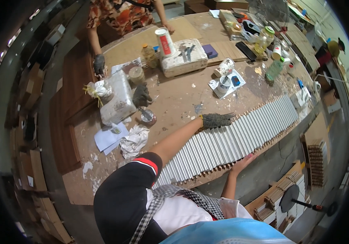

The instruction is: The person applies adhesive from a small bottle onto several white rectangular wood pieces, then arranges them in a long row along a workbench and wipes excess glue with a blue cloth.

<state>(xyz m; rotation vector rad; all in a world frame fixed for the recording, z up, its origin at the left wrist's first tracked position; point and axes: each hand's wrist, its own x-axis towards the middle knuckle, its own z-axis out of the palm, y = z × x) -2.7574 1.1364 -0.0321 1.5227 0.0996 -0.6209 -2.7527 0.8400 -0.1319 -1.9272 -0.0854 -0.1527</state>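
A long row of silver, tube-like strips (223, 142) with brownish ends lies side by side across the table in front of me. On the far edge of this row rests my left hand (218, 120), in a dark grey glove, its fingers stretched to the right over the strip ends. My bare right hand (243, 163) lies along the near edge, fingers extended and touching the strip ends. Neither hand appears to grip anything. A crumpled white cloth (134, 141) and an open tin (148, 117) with a tool in it sit left of my left hand.
The paint-spotted table (174, 97) carries white blocks (184, 58), a white cup (223, 84) on paper, bottles (265, 39) and a phone (245, 51). A loose grey glove (142, 95) lies beside a block. Across the table stands a person (121, 16) with one gloved hand. Brown panels (66, 134) stand at left.
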